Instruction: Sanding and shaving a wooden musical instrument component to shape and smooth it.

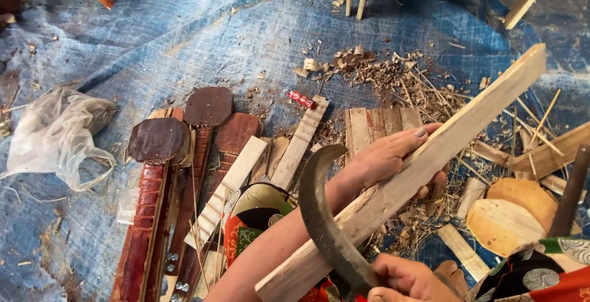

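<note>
My left hand grips a long pale wooden slat near its middle; the slat slants from low centre up to the upper right. My right hand, at the bottom edge, is closed around the handle of a dark curved sickle-like blade. The blade arcs up and over the lower part of the slat, its edge against the wood beside my left forearm.
A blue tarp covers the ground. Dark reddish carved wooden pieces and pale slats lie left and centre. Shavings and chips litter the upper right. A crumpled plastic bag lies left; round wood blocks sit right.
</note>
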